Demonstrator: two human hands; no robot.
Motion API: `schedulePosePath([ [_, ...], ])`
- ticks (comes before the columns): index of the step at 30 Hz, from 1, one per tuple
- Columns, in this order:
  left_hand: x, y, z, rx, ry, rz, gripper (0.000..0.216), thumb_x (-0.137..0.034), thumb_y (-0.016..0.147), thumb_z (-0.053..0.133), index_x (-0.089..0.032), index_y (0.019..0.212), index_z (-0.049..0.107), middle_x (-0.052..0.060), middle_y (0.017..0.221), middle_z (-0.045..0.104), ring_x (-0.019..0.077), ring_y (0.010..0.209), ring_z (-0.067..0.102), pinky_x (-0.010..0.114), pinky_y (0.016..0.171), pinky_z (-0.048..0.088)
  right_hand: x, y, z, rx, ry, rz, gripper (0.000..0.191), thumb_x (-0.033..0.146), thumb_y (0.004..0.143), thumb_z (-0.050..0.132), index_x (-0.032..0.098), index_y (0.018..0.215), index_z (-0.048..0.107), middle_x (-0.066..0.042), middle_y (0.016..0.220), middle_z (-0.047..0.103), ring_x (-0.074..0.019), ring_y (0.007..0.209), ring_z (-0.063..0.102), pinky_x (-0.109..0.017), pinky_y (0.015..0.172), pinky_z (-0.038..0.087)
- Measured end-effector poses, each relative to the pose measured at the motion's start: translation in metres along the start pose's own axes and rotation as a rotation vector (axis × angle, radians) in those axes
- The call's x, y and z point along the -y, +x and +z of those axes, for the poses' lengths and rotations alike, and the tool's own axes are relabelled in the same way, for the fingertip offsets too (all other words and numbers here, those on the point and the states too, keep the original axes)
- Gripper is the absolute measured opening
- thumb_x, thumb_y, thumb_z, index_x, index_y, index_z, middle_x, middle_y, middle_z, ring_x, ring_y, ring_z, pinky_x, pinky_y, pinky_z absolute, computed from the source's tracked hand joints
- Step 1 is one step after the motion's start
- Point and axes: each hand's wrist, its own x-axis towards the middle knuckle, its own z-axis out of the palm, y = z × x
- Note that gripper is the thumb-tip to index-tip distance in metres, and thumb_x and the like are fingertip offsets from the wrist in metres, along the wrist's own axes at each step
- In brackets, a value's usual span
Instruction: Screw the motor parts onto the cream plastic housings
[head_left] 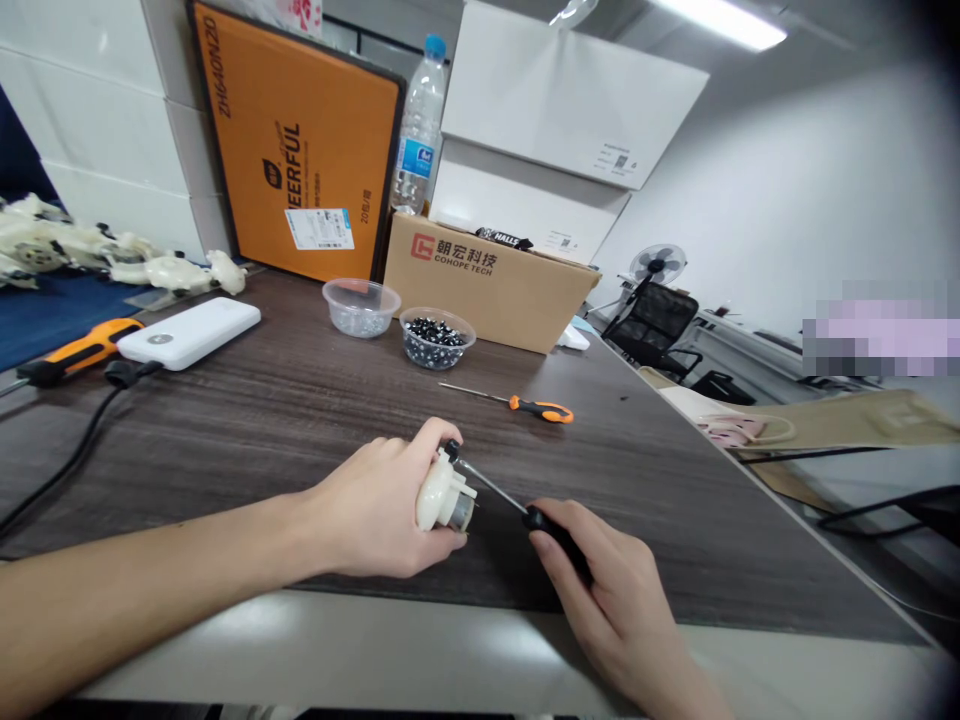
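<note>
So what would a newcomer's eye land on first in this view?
Probably the big orange box standing at the back of the table, left of centre. Then, in front, the left hand holding a cream-coloured part, and the right hand with a black-handled screwdriver angled toward it.

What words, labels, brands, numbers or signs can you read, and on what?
"EERFUL", first letters unclear: orange box
"ZH64…", ending unclear: orange box
"20包/箱": orange box
"朝宏科技 COHOPE TECH": cardboard box
"HALLS": black packet
Too small or blurred: bottle label, white sticker, white boxes' print, remaining orange-box print.
</note>
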Motion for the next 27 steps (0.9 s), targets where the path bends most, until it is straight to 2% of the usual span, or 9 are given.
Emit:
schedulePosePath([
  [4,-0.0008,0.0006,0.0001,0.001,0.006,0.016,0.062,-0.048,0.075,0.070,-0.027,0.128,0.046,0.004,0.094,0.072,0.0316,0.088,0.067,0.039,0.075,0.047,-0.0004,0.0001,0.0004,0.010,0.004,-0.004,0.017,0.023,0.106,0.048,0.022,0.118,0.059,-0.003,0.088,0.070,-0.0200,0.070,0.069,-0.031,0.062,0.050],
  [9,-0.0013,-0.0007,0.0015,-0.007,0.063,0.009,0.041,-0.051,0.072,0.070,-0.024,0.097,0.054,0.006,0.089,0.069,0.0304,0.083,0.066,0.036,0.069,0.044,-0.0011,-0.0001,0.0002,0.008,0.018,-0.003,0.017,0.023,0.106,0.048,0.023,0.119,0.058,-0.003,0.092,0.071,-0.0196,0.072,0.070,-0.031,0.064,0.051],
  [11,-0.0019,-0.0011,0.0018,-0.007,0.064,-0.002,0.039,-0.053,0.072,0.070,-0.024,0.093,0.054,0.007,0.089,0.069,0.0308,0.084,0.066,0.036,0.068,0.044,-0.0011,0.0001,0.0007,0.010,0.023,-0.001,0.017,0.023,0.106,0.049,0.023,0.120,0.058,-0.003,0.093,0.072,-0.0197,0.072,0.071,-0.031,0.064,0.052],
  [19,-0.0058,0.0001,0.0020,-0.033,0.046,-0.048,0.043,-0.054,0.072,0.070,-0.026,0.098,0.050,0.005,0.088,0.069,0.0327,0.084,0.066,0.036,0.066,0.043,0.0001,0.0009,-0.0001,0.014,0.028,0.003,0.017,0.025,0.106,0.049,0.023,0.119,0.059,-0.002,0.092,0.072,-0.0198,0.072,0.071,-0.031,0.064,0.052],
  [27,-0.0080,-0.0020,-0.0009,-0.011,0.077,-0.051,0.045,-0.055,0.073,0.068,-0.026,0.096,0.044,0.006,0.086,0.067,0.0335,0.080,0.064,0.035,0.061,0.040,-0.0005,0.0009,-0.0006,-0.004,0.022,-0.001,0.016,0.026,0.106,0.050,0.023,0.118,0.060,-0.003,0.092,0.073,-0.0204,0.073,0.072,-0.031,0.064,0.052],
])
